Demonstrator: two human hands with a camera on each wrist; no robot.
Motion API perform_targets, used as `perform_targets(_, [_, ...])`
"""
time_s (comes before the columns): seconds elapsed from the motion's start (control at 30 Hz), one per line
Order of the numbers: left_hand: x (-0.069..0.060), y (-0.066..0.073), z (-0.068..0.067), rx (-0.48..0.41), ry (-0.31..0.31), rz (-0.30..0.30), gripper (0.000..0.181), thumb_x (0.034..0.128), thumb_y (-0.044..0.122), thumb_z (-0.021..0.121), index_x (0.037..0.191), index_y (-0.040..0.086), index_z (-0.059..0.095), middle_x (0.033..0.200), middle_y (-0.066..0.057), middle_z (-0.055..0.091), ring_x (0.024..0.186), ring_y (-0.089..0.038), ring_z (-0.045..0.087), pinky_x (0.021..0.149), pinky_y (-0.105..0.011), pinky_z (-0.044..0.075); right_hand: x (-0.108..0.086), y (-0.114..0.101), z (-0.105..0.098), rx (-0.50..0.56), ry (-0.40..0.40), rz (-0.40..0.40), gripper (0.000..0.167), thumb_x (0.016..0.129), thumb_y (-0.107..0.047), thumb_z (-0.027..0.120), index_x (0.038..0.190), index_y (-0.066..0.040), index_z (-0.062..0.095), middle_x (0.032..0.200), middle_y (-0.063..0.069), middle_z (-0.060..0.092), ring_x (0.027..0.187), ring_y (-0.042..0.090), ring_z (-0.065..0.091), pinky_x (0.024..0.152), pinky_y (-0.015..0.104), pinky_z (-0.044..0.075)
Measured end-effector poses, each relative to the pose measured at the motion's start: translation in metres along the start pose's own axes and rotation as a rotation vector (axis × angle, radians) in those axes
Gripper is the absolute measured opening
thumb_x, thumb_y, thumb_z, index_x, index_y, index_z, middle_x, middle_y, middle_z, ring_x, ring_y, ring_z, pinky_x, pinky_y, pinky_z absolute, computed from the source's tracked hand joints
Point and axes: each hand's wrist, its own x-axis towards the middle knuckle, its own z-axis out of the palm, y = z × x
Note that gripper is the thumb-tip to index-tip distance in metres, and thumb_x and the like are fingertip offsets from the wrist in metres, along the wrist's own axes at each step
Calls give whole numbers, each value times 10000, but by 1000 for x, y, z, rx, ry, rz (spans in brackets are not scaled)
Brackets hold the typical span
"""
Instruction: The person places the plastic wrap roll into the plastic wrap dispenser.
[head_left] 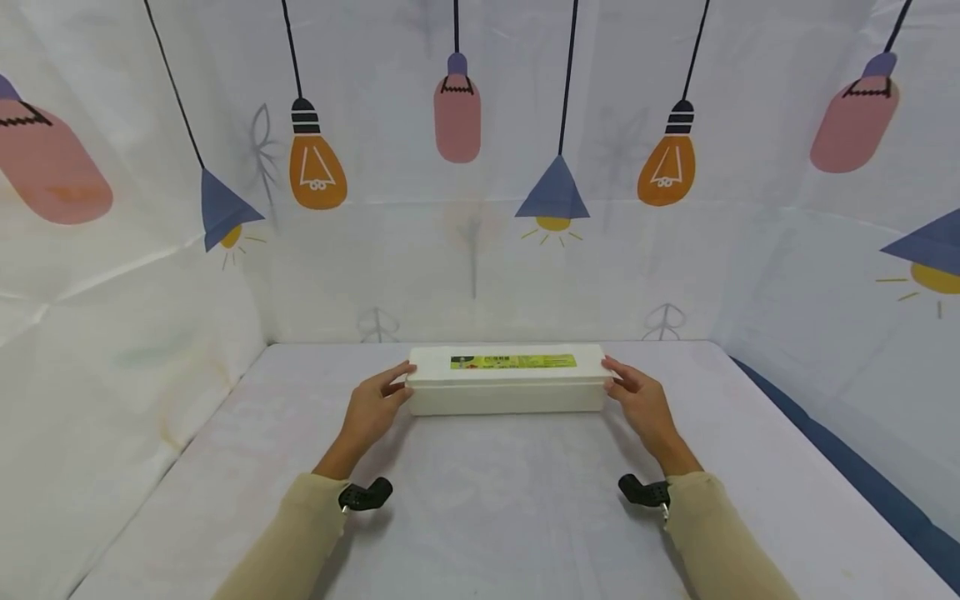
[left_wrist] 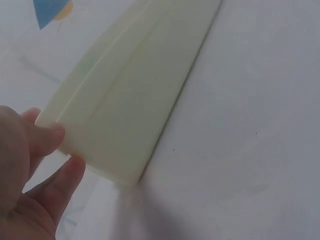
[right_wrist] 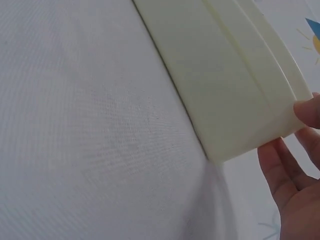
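Note:
A long white box (head_left: 510,398) with a lidded top stands on the white table, its long side facing me. A yellow-green label (head_left: 513,362) with small print runs along the lid. My left hand (head_left: 375,408) grips the box's left end at lid height, and my right hand (head_left: 647,408) grips the right end the same way. In the left wrist view, fingertips (left_wrist: 56,137) touch the lid's corner. The right wrist view shows fingertips (right_wrist: 270,150) against the box's end, near the lid's edge. Whatever the box holds is hidden.
White cloth (head_left: 510,500) covers the table. Behind it hangs a pale curtain (head_left: 360,267) printed with lamps and bulbs, closing in the back and both sides. Blue fabric (head_left: 847,462) shows past the right edge. Black wrist mounts (head_left: 365,494) sit at both sleeves.

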Motion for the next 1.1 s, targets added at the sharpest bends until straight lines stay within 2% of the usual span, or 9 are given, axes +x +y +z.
perform_targets(0.13, [1,-1,1,-11,4,2,450,968,89,673,1402,188,613,1503,-5,491,1236,-290,598,840,-331,530,-1,1,0,19,14,-26,452,1026,-96,579,1468,-41,501,1543,76,432,1356,328,476,959,199,482])
perform_targets(0.23, [1,-1,2,-25,10,0,446,967,91,676,1398,192,618,1504,-3,489,1236,-288,598,867,-348,538,0,2,-1,35,26,-40,470,1015,-85,597,1469,-22,491,1531,117,444,1336,342,493,885,128,489])
perform_targets(0.37, [1,0,3,-51,16,0,430,970,100,675,1388,184,626,1507,1,485,1240,-291,594,930,-395,540,1,1,-3,49,29,-36,491,1004,-69,612,1470,4,477,1510,176,456,1314,366,507,868,156,514])
perform_targets(0.53, [-1,0,3,-65,24,6,407,969,115,679,1371,168,639,1500,7,491,1232,-286,601,952,-405,532,3,-3,-2,48,16,21,498,1013,-73,593,1489,-14,458,1513,166,457,1322,346,506,884,230,540])
perform_targets(0.73, [-4,3,4,-41,32,10,388,974,155,681,1360,177,650,1483,9,509,1189,-272,631,904,-367,552,5,-4,-2,30,15,51,498,1030,-87,559,1510,-36,435,1532,143,439,1316,334,513,869,248,550])
perform_targets(0.97, [-7,3,8,-38,39,20,351,995,213,653,1346,202,663,1457,48,533,1189,-239,630,755,-245,515,5,1,-5,45,14,48,508,1029,-87,556,1516,-33,422,1533,148,435,1309,330,512,830,215,551])
perform_targets(1.1, [-9,5,9,-33,48,46,353,997,198,650,1350,186,660,1448,31,541,1196,-248,625,802,-281,531,3,4,-8,58,11,56,531,1025,-111,577,1516,-6,405,1532,173,426,1328,336,496,846,217,550])
